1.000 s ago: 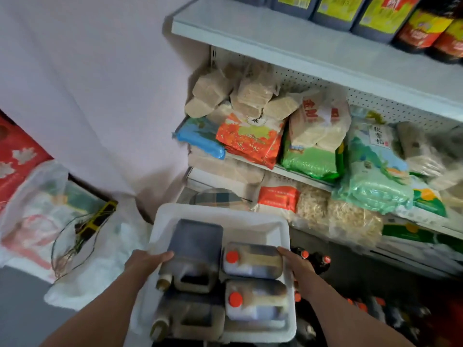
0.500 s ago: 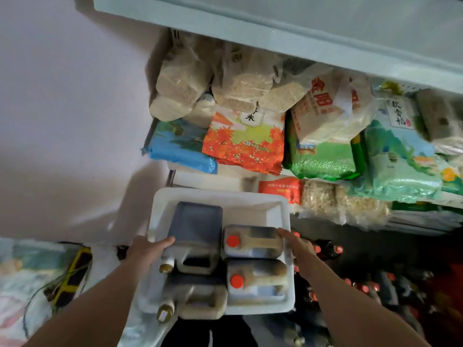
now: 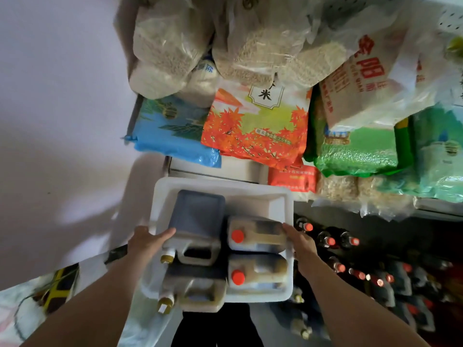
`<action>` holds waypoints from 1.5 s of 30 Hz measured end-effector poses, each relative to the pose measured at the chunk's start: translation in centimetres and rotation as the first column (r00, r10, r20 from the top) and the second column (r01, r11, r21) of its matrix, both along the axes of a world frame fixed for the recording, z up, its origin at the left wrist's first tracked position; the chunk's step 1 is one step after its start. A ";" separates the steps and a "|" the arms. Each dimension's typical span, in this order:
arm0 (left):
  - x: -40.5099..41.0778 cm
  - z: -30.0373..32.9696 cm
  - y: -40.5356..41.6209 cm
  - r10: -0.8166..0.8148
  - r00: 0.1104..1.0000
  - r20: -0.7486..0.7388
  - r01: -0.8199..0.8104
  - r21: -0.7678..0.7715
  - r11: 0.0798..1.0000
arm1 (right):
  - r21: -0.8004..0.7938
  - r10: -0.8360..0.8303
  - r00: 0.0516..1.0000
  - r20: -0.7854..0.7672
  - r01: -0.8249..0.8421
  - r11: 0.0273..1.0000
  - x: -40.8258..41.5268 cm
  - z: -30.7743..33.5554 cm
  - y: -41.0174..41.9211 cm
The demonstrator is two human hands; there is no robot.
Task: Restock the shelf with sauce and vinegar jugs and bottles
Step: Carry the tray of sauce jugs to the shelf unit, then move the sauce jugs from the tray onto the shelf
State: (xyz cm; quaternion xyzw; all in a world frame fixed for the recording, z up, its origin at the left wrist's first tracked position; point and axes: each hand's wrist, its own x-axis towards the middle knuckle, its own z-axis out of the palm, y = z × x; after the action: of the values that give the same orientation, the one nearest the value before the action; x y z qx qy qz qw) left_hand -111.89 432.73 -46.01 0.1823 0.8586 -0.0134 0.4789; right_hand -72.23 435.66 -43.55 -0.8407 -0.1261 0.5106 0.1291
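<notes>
I hold a white plastic tray (image 3: 220, 184) in front of the shelves. My left hand (image 3: 147, 242) grips its left rim, thumb over the edge against a big dark jug (image 3: 198, 216). On the right rim, my right hand (image 3: 302, 245) takes hold beside a red-capped jug (image 3: 260, 235). A second red-capped jug (image 3: 260, 274) lies below it. A gold-capped jug (image 3: 200, 294) lies at the lower left, its neck sticking out over the rim. All the jugs lie on their sides.
Rice bags fill the shelf ahead: blue (image 3: 170, 131), orange (image 3: 255, 126), green (image 3: 358, 149). Several dark red-capped bottles (image 3: 328, 241) stand low on the right. A pale wall (image 3: 62, 121) closes the left side, with a plastic bag (image 3: 50, 294) on the floor.
The view has closed in on the rice shelf and the top shelf with its bottles has left the frame. Both hands keep the same hold on the tray.
</notes>
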 end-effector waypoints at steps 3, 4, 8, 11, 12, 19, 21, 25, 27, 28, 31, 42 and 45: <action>0.5 -0.5 0.4 0.047 0.999 -0.015 -0.047 0.000 0.999 | 0.008 -0.006 1.000 -0.009 0.007 1.000 0.3 -1.2 0.5; 0.7 -0.4 0.5 0.059 0.998 -0.019 -0.059 0.004 0.998 | 0.003 -0.011 1.000 -0.022 0.011 1.000 0.4 -1.4 0.7; 1.2 0.2 1.1 0.068 0.996 -0.050 -0.068 -0.006 0.998 | -0.024 -0.021 0.998 -0.059 0.020 1.000 0.7 -2.0 1.1; 1.6 0.7 1.4 0.032 0.998 -0.061 -0.035 -0.044 0.998 | -0.055 -0.040 0.995 -0.087 0.036 0.998 0.9 -2.1 1.1; 1.8 0.9 1.6 0.008 0.997 -0.074 -0.012 -0.060 0.998 | -0.067 -0.041 0.994 -0.100 0.035 0.997 0.9 -2.1 1.3; 4.0 3.5 1.1 -0.039 0.984 -0.176 0.045 0.033 0.998 | -0.132 0.086 0.983 -0.164 -0.109 0.985 0.5 0.2 2.8; 4.6 4.4 0.6 -0.035 0.986 -0.161 0.056 0.127 0.990 | -0.102 0.162 0.975 -0.155 -0.179 0.979 0.1 1.3 3.2; 5.6 5.8 -0.4 0.052 0.998 -0.046 -0.041 0.226 0.973 | 0.032 0.376 0.922 -0.090 -0.375 0.926 -1.7 3.7 3.4; 5.8 6.2 -1.2 0.094 0.995 -0.025 -0.085 0.255 0.963 | 0.128 0.437 0.893 -0.111 -0.423 0.897 -2.9 4.6 3.3; 5.8 6.3 -1.6 0.104 0.995 -0.006 -0.099 0.261 0.960 | 0.165 0.485 0.867 -0.114 -0.465 0.870 -3.6 5.0 3.3; 5.3 5.9 -2.3 0.085 0.995 0.044 -0.093 0.224 0.970 | 0.228 0.692 0.722 0.009 -0.676 0.701 -6.2 5.7 3.4; 3.5 2.1 -0.3 0.054 0.988 0.142 -0.061 0.047 0.997 | 0.263 0.808 0.586 0.065 -0.791 0.552 -12.8 4.9 5.9; 2.9 2.0 -0.2 0.036 0.981 0.188 -0.054 0.096 0.994 | 0.252 0.795 0.605 0.047 -0.777 0.577 -12.9 4.5 6.6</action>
State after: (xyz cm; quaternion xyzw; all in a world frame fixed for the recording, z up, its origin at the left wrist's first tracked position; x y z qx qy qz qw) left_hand -109.02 432.57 -44.03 0.1871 0.8135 0.0579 0.5475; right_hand -85.14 442.21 -39.08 -0.6560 -0.5431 0.5242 -0.0026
